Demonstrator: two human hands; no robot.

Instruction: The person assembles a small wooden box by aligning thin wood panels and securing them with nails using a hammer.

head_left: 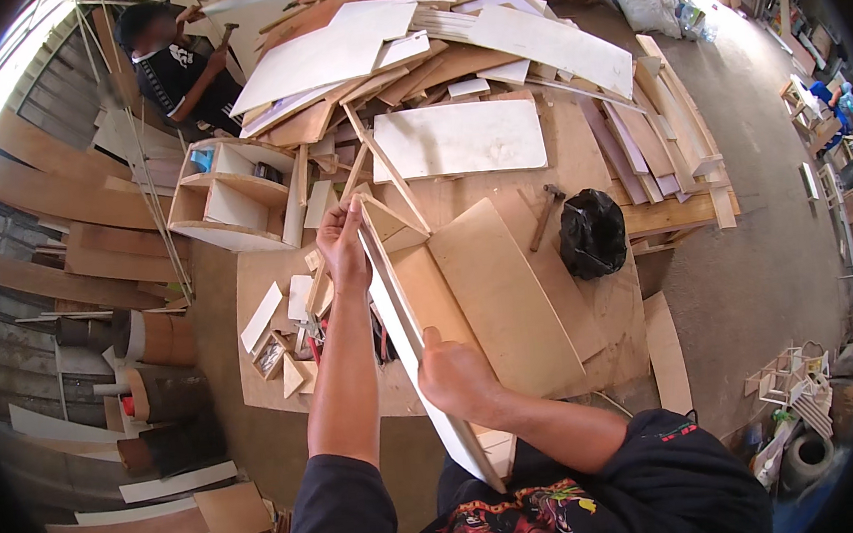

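A long wooden frame with a white side board (450,433) tilts up from my lap over the table. My left hand (345,248) is closed on its far end, beside a triangular end piece (391,224). My right hand (458,376) is curled over the board's edge nearer my body, thumb up; its fingertips are partly hidden. A light plywood panel (503,285) lies just right of the frame; whether it is joined to it, I cannot tell.
On the table lie a hammer (546,217), a black plastic bag (592,233), a white board (459,139) and small wood offcuts (262,317). Behind rises a pile of boards (330,54). A compartmented wooden unit (231,197) stands left. Another person (186,70) holds a hammer at the back left.
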